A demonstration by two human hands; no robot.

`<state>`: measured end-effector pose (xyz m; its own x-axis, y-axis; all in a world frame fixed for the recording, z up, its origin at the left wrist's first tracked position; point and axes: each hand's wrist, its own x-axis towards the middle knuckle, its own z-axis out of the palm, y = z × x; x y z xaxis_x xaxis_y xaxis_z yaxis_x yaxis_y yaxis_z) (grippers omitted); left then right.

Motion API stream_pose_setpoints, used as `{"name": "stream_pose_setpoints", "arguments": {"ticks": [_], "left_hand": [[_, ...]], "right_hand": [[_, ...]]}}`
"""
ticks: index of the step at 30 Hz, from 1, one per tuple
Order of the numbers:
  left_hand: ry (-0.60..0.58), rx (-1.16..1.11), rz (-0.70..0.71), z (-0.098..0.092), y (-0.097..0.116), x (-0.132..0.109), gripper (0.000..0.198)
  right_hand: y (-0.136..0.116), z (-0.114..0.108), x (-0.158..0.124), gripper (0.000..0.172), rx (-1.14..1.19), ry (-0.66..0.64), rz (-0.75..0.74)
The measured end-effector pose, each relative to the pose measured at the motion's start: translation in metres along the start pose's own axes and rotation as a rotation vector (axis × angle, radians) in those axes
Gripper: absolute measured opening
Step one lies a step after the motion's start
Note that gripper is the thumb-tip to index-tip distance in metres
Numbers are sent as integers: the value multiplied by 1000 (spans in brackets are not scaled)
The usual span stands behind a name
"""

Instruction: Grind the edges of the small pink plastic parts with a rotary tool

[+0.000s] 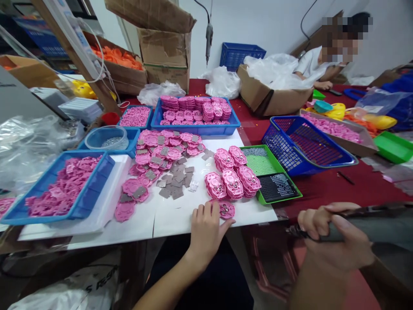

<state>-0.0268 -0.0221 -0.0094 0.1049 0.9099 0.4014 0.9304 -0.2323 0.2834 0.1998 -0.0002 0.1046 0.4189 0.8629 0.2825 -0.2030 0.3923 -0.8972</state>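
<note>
At the near edge of the white sheet (174, 224) on the tabletop (325, 185), the left hand (206, 230) lies flat, fingers spread, thumb touching a single pink piece (226, 210) w/ small metal dots on its face; grip is apart, pinning rather than holding. The right hand (329, 241), off to the right & below the tabletop edge, is clamped round a dark pen-like power tool (355, 215), tip pointing left, well apart from the piece.

Judging from this, the step in hand looks like steadying one piece before working on it w/ the tool; next move prob. calls for bringing the tool tip over to the piece, left hand keeping it from sliding, tip lined up on a metal dot.

Just behind the piece stand stacks of pink pieces (232, 178); beside them a green tray (271, 178) w/ tiny metal bits; further left a loose heap of pink pieces w/ grey squares (177, 178); blue trays (97, 185) of pink parts at left & rear; a blue basket (306, 146) at right. Another person in white (314, 64) sits across, far side.
</note>
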Motion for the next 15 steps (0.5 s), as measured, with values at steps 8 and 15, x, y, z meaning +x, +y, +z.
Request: {"name": "stream_pose_setpoints", "arguments": {"ticks": [8,15], "left_hand": [[-41,-423,63,-35,-30,-6,20],[-204,-159,69,-44,-106,67,27]], "right_hand": [[3,-1,1,11,13,-9,-12],[3,6,1,11,20,18,-23]]}}
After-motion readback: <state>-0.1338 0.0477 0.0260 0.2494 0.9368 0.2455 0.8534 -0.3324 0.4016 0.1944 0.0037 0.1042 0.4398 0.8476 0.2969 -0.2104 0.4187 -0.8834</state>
